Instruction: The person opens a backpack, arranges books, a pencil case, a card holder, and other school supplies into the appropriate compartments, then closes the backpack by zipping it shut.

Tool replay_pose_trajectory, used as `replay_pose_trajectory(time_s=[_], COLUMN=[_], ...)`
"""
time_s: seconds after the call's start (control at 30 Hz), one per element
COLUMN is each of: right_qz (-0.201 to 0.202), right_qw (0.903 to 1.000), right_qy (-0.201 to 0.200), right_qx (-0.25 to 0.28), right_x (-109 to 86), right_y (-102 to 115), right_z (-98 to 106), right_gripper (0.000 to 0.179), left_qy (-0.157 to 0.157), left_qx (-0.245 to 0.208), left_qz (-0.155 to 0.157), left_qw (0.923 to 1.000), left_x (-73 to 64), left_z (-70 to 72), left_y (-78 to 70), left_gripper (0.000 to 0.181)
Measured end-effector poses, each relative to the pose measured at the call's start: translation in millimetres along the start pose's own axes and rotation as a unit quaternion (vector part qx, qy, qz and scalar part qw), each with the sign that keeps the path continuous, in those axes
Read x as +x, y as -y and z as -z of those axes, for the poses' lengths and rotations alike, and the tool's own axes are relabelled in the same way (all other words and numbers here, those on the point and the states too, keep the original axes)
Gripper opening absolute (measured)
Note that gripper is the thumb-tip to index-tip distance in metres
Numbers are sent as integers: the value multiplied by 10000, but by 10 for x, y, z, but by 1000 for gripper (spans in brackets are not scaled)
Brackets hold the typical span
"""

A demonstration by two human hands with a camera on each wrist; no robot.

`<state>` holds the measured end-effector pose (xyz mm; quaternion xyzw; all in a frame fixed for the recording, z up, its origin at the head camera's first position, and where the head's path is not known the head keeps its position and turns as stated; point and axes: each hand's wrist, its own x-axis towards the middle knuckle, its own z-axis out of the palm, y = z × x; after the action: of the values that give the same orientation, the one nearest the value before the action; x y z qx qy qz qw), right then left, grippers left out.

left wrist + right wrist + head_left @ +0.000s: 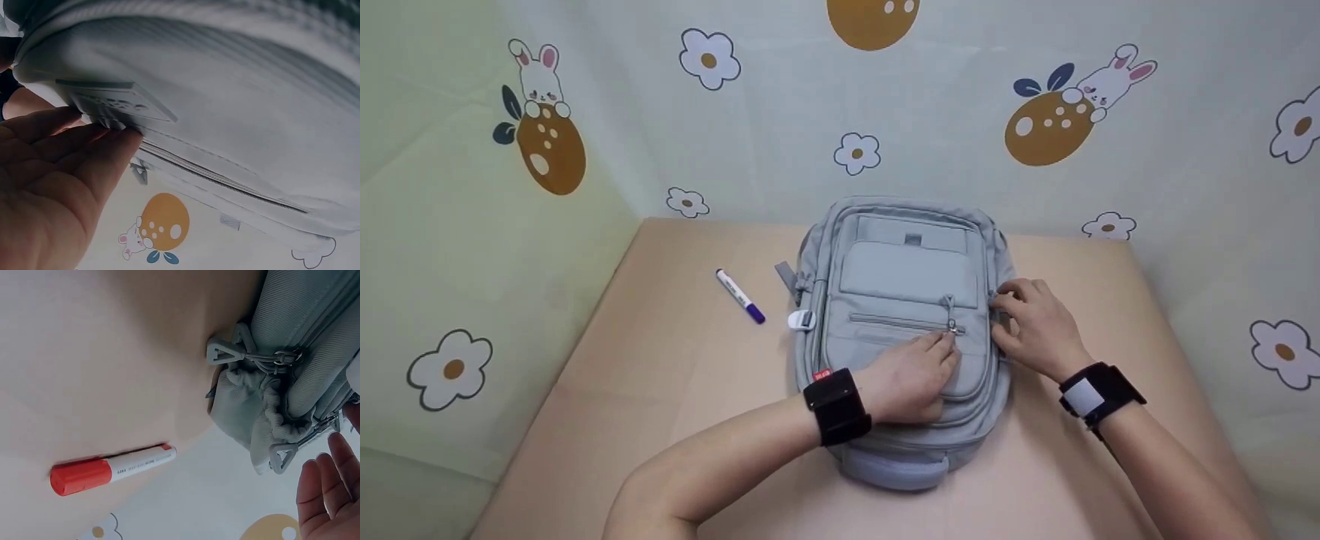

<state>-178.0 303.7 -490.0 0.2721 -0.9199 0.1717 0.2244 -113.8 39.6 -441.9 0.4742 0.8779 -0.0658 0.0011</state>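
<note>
A grey backpack lies on its back on the table, its top handle towards the person. My left hand rests on its front, fingers extended, fingertips right at the metal pull of the short front zipper. In the left wrist view these fingers touch the cloth beside a raised label patch. At the bag's right side is my right hand, thumb and forefinger apart at the edge. The right wrist view shows its loosely bent fingers beside zipper pulls and a gathered side pocket.
Left of the bag lies a white marker with a purple cap. A white round tag sits at the bag's left edge. In the right wrist view, a red-capped marker lies on the table near the side pocket. Printed cloth walls surround the table.
</note>
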Motion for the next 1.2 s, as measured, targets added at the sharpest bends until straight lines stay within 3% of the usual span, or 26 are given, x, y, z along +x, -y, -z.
replay_pose_trajectory(time_s=[0.2,0.5,0.9,1.2], right_qz=[125,366,71,170], right_qw=[9997,9968,9996,9994], right_qy=[-183,-704,-168,267], right_qx=[89,-137,-192,-137], right_x=[-30,-107,-238,-433], right_y=[5,92,302,581], right_z=[4,66,234,378], right_gripper=[11,15,13,16], left_qy=[59,116,11,195], left_qx=[-108,-253,-310,-378], left_qz=[-56,-52,-111,31], left_qw=[9999,9996,9995,9991], left_x=[-11,-3,-13,-12], left_z=[-15,-21,-34,-12], left_y=[28,41,49,46], left_gripper=[74,76,74,76])
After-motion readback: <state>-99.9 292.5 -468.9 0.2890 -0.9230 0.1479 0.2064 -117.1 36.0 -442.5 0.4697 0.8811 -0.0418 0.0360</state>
